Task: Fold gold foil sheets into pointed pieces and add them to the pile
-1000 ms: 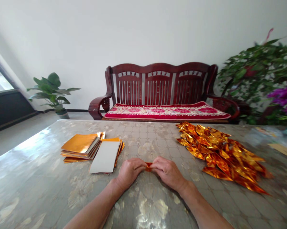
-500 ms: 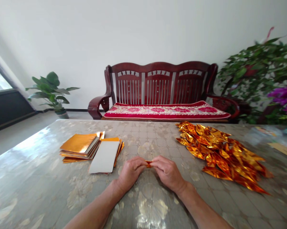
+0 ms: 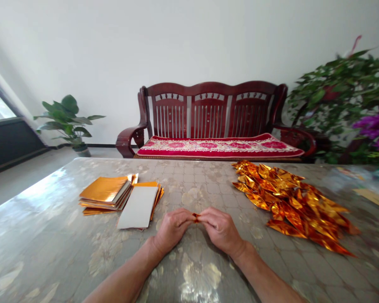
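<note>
A small piece of gold foil paper (image 3: 195, 216) is pinched between my two hands, just above the table. My left hand (image 3: 176, 223) has its thumb and fingers closed on the left end. Gripping the right end is my right hand (image 3: 220, 227), fingers bent the same way. Most of the paper is hidden by the fingers, with only a creased bit showing in the gap. To the left lie a stack of gold foil paper sheets (image 3: 103, 188) and a pile with a pale grey side up (image 3: 139, 207). On the right is a heap of folded gold foil pieces (image 3: 290, 198).
The table (image 3: 113, 273) has a glossy, flower-patterned cover. Clear plastic bags (image 3: 350, 179) and a tan card (image 3: 374, 198) are at its right edge. Behind it stands a dark red wooden bench (image 3: 208, 109), with a potted plant (image 3: 71, 120) to the left and leafy plants (image 3: 343, 92) to the right.
My hands have drawn slightly closer together, and less of the gold foil paper shows between the fingers. The stacks and the heap stay where they were.
</note>
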### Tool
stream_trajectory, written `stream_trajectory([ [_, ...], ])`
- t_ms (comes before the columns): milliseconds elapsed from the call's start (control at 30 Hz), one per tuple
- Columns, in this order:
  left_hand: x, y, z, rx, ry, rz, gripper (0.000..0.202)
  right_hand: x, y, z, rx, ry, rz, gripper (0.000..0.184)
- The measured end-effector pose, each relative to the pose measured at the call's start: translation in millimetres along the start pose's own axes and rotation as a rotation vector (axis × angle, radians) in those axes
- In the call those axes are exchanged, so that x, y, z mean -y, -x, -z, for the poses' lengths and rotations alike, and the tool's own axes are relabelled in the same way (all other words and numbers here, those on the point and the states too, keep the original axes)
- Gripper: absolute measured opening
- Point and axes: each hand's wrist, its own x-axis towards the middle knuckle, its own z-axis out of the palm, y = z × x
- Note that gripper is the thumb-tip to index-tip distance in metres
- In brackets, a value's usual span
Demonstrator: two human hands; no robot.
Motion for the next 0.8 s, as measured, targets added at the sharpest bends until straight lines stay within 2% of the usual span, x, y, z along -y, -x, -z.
stream_trajectory([
  [467, -6.4, -0.3, 4.1, -0.067, -0.048, -0.113, 0.019, 4.1, -2.2, -5.5, -0.077, -0.045, -0.129, 0.024],
  [800, -4.0, 0.8, -1.5, -0.142, 0.054, -0.012, 0.014, 6.9, 0.0, -7.4, -0.081, 0.0, -0.082, 0.026],
])
